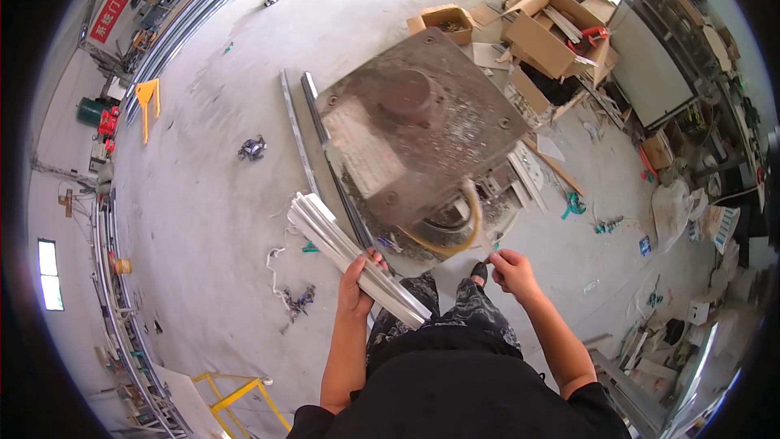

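Observation:
A bundle of several long silvery-white profile strips (349,256) slants across my front, its lower end close to my thighs. My left hand (357,286) is wrapped around the bundle near its middle, thumb on top. On the other side, my right hand (510,270) is closed in a pinch. From its fingertips a thin pale strip (486,245) sticks up; its kind is not clear. Just beyond both hands stands a dusty brown machine (414,122) with a round raised cap and metal chips on its top. A yellowish hose (443,249) loops at its near side.
Two long metal bars (299,134) lean or lie along the machine's left side. Cardboard boxes (543,45) with scraps stand at the far right. Tangled scrap (296,301) lies on the floor at left. A yellow frame (236,398) is at lower left, and clutter lines the right wall.

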Motion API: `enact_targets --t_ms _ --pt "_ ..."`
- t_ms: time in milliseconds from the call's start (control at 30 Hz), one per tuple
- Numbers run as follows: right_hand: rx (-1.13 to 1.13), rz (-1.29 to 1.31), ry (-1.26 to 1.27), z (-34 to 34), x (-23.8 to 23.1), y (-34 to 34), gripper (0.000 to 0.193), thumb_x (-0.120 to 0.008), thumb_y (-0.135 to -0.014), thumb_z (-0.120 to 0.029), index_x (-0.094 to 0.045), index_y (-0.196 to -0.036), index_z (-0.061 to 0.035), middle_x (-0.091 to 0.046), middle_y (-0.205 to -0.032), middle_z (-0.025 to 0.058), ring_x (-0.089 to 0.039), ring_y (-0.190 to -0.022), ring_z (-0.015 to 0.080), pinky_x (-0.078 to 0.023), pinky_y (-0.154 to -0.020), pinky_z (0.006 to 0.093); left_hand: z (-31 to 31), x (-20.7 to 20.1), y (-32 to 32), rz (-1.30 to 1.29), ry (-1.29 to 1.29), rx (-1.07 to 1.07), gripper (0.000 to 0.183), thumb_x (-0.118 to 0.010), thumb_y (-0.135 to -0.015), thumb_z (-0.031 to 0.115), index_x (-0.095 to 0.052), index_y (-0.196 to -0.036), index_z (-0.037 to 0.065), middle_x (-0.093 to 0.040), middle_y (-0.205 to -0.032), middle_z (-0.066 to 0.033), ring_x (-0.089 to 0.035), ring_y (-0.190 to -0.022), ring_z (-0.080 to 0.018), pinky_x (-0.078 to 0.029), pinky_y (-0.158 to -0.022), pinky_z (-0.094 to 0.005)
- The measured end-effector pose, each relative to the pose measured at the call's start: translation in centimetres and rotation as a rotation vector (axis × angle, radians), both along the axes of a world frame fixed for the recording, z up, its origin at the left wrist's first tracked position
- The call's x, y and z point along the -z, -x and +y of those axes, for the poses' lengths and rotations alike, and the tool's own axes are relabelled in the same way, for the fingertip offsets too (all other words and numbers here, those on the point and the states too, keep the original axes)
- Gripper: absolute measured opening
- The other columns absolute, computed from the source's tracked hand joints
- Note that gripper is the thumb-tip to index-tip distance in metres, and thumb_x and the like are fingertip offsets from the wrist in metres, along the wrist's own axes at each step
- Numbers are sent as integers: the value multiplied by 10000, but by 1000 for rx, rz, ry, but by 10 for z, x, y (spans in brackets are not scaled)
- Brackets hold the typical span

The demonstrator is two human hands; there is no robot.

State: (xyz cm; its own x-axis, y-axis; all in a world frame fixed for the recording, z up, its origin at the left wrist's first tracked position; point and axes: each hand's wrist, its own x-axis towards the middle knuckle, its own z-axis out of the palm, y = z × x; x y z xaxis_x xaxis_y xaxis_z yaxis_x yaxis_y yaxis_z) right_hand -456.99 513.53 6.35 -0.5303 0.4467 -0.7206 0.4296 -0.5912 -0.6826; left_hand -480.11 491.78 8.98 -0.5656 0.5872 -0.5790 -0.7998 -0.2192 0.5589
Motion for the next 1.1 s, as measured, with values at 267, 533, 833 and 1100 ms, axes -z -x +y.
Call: enact_targets --t_ms 267,533,833,1100 --pt "-108 137 -281 -9 0 -7 263 -509 -911 -206 -535 -1092 -17 -586 -626 44 -502 -469 112 -405 -438 260 -12 -2 -75 -17 26 -73 319 -609 -843 211 -522 -1064 -2 -587 -913 -97 -588 -854 -239 -501 -791 -342" --pt "-199 130 -414 -13 3 -26 236 -472 -912 -177 -540 -1078 -23 -586 -610 90 -575 -549 204 -443 -543 339 -19 -7 -121 -76 17 -78 265 -618 -848 213 -526 -1023 36 -588 -909 -92 -585 -857 -235 -499 -835 -353" --pt "-199 -16 -752 -24 2 -24 211 -490 -899 -208 -557 -1038 -64 -596 -744 160 -573 -715 353 -440 -632 431 -2 -4 -111 -102 21 -90 286 -621 -844 199 -525 -1028 3 -585 -901 -98 -593 -841 -234 -510 -798 -342" --pt "-125 -193 -877 -49 12 -103 144 -524 -897 -192 -592 -978 -93 -570 -629 138 -571 -580 314 -449 -542 387 -12 1 -86 -85 -24 -15 264 -599 -851 199 -514 -1029 24 -562 -902 -88 -564 -851 -216 -489 -794 -349"
